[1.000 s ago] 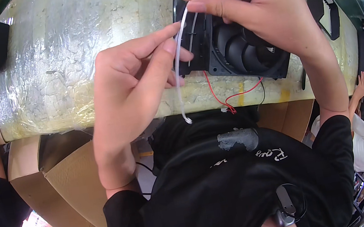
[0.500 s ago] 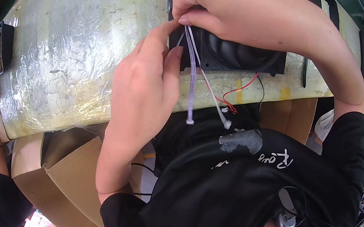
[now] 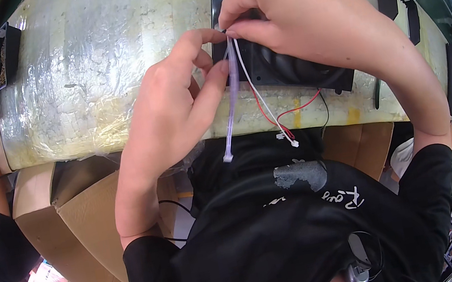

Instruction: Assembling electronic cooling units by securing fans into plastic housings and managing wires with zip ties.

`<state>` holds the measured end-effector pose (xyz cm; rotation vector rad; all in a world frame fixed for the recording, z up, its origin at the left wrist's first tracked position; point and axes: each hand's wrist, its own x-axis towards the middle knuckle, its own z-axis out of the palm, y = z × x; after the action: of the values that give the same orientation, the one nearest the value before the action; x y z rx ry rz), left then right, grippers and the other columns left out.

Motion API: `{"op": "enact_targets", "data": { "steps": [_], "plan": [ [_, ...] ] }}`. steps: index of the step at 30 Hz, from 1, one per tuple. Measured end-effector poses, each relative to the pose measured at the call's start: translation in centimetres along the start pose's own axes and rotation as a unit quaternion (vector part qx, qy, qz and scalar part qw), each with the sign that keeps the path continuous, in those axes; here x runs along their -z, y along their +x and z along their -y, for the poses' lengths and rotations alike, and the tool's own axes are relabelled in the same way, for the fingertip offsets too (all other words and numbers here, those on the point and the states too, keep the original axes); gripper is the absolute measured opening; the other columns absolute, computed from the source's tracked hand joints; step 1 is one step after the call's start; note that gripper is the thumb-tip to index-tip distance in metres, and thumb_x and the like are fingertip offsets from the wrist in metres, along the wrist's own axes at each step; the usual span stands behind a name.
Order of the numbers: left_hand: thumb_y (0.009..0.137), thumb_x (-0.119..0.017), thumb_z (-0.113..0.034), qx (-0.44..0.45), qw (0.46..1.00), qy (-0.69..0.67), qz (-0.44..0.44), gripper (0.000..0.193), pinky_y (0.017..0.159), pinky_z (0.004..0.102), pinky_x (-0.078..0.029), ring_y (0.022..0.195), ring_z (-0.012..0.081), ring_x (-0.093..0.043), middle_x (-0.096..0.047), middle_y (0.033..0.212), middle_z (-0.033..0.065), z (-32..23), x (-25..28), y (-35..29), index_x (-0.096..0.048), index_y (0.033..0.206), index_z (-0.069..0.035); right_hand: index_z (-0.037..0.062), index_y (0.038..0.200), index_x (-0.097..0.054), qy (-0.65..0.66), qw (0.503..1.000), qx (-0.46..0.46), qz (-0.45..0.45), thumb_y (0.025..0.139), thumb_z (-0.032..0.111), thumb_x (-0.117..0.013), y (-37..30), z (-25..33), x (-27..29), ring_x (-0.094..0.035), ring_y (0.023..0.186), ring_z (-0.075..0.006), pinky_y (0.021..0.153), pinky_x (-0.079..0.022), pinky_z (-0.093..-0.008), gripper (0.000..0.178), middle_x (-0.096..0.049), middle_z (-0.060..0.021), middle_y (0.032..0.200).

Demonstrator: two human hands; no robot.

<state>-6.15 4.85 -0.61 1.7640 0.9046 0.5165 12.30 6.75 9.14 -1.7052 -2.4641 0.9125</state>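
Note:
My right hand point(image 3: 281, 9) pinches a clear purplish cable point(image 3: 231, 95) and a white cable point(image 3: 246, 72) near their upper ends. My left hand point(image 3: 168, 100) has its index fingertip against that pinch. A thin pale strand runs from there to the left thumb and curled fingers, which close on its end; its exact kind is unclear. Both cables hang toward me, with small white connectors at their lower ends. Under my hands lies a black housing point(image 3: 267, 80) with a round fan point(image 3: 299, 63), partly covered by the right hand. Thin red wires point(image 3: 301, 109) trail from its near edge.
The worktable point(image 3: 77, 76) is covered in wrinkled clear film. Black trays point(image 3: 5, 55) stand at its left end, black parts point(image 3: 397, 5) at its right. Below the near edge are cardboard boxes point(image 3: 92, 214). Other people's arms show at both sides.
The purplish cable's lower end has swung left and the white cable's connector has swung right. The left thumb and index finger have spread a little; both hands stay at the same spot.

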Motion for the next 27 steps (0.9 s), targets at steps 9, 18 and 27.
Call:
{"op": "enact_targets", "data": {
  "steps": [9, 18, 27],
  "plan": [
    [0.087, -0.062, 0.0, -0.047, 0.994, 0.095, -0.04, 0.018, 0.047, 0.025, -0.038, 0.053, 0.0089, -0.052, -0.06, 0.069, 0.0055, -0.9, 0.7, 0.2, -0.065, 0.104, 0.004, -0.0047, 0.1, -0.07, 0.005, 0.998, 0.022, -0.056, 0.086, 0.008, -0.066, -0.1, -3.0, -2.4, -0.068, 0.083, -0.0275, 0.074, -0.053, -0.0326, 0.019, -0.071, -0.0179, 0.096],
    [0.087, -0.07, -0.001, 0.109, 0.885, -0.438, 0.117, 0.024, 0.051, 0.0218, -0.051, 0.078, 0.0199, -0.073, -0.071, 0.105, 0.0176, 1.9, 1.4, 1.7, -0.067, 0.108, 0.009, -0.0004, 0.097, -0.071, 0.096, 0.992, 0.055, -0.067, 0.084, 0.005, -0.065, -1.4, -3.7, -3.5, -0.065, 0.079, -0.0354, 0.071, -0.051, -0.0383, 0.015, -0.067, -0.0173, 0.084],
    [0.087, -0.071, -0.002, -0.002, 0.923, -0.385, -0.024, 0.011, 0.05, 0.0204, -0.051, 0.066, 0.0154, -0.07, -0.069, 0.083, 0.0104, 2.0, -0.4, 2.2, -0.071, 0.093, 0.007, 0.0011, 0.1, -0.07, 0.074, 0.977, 0.126, -0.152, 0.082, 0.001, -0.067, -0.9, -4.8, -3.8, -0.068, 0.082, -0.0274, 0.073, -0.052, -0.0323, 0.019, -0.069, -0.0125, 0.089]
  ]
}}
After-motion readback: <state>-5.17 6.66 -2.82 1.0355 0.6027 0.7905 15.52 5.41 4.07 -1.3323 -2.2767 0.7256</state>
